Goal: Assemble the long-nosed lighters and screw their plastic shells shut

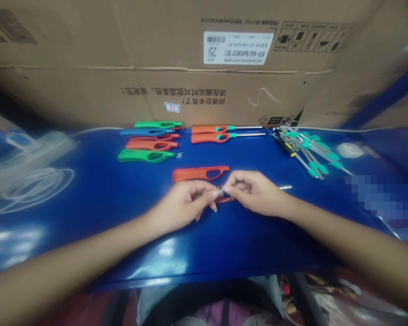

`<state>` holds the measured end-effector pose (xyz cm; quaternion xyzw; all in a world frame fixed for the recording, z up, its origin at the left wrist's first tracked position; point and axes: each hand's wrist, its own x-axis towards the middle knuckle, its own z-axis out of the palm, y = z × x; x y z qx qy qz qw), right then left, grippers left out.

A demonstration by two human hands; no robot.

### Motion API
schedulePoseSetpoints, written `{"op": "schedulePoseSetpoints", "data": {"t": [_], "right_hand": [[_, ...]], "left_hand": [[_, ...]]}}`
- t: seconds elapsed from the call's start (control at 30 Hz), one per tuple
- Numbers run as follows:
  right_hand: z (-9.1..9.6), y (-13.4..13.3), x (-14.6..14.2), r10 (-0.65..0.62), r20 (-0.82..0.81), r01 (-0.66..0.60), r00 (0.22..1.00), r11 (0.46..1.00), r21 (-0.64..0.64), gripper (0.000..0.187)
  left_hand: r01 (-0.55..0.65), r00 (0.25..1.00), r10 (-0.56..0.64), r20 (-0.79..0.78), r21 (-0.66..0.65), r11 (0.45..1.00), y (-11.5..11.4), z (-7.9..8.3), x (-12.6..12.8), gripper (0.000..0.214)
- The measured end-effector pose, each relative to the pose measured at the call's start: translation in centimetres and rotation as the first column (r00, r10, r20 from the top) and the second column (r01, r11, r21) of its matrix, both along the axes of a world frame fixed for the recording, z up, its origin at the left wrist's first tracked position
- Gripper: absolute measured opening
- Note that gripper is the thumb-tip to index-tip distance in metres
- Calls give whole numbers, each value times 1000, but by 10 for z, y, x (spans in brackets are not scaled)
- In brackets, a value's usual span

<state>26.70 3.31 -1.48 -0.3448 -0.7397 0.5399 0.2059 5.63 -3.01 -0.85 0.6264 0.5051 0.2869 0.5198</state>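
My left hand (193,201) and my right hand (253,192) meet over the middle of the blue table, both closed in a pinch. A red lighter casing (226,199) shows between and below the fingertips, mostly covered by them. The left fingers close around its near end. At the tip of my right thumb and finger is a tiny bluish part (221,192), too small to name. A metal lighter tube (286,187) sticks out to the right behind my right hand. Just beyond the hands lies an open orange-red casing half (193,174).
Several coloured lighter handles (146,156) lie in a stack at back left. Two orange lighters (209,137) with metal tubes lie beside them. At right are a black-and-yellow screwdriver (285,147), a pile of tubes with teal parts (314,158) and a coiled white cable (37,185) at left. Cardboard (88,90) stands behind.
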Motion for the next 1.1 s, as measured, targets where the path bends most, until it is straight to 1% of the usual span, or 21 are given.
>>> {"op": "schedulePoseSetpoints", "data": {"t": [0.2, 0.37, 0.43, 0.63, 0.83, 1.0, 1.1], "right_hand": [[6, -1, -2, -19, -19, 19, 1000, 999, -32, 31], [12, 0, -2, -52, -10, 50, 999, 993, -109, 26], [13, 1, -2, -66, -10, 65, 998, 990, -128, 26], [14, 2, -3, -63, -21, 60, 998, 989, -134, 37], [13, 2, -2, -60, -34, 56, 998, 994, -95, 36], [9, 2, 0, -57, -18, 54, 998, 991, -121, 36], [8, 2, 0, -56, -19, 53, 998, 992, -116, 37]], "left_hand": [[-23, 1000, 23, -13, -40, 999, 2, 0, -1, 34], [-29, 1000, 29, -5, -69, 997, 4, 0, -3, 36], [-29, 1000, 29, -1, -72, 997, 5, 0, -3, 36], [-23, 1000, 23, 7, -63, 998, 4, 1, -3, 34], [-21, 1000, 20, -4, -63, 998, 4, -1, -4, 36], [-24, 1000, 25, 14, -57, 998, 4, -1, -4, 37], [-35, 999, 37, 21, -65, 997, 4, 0, -3, 36]]}}
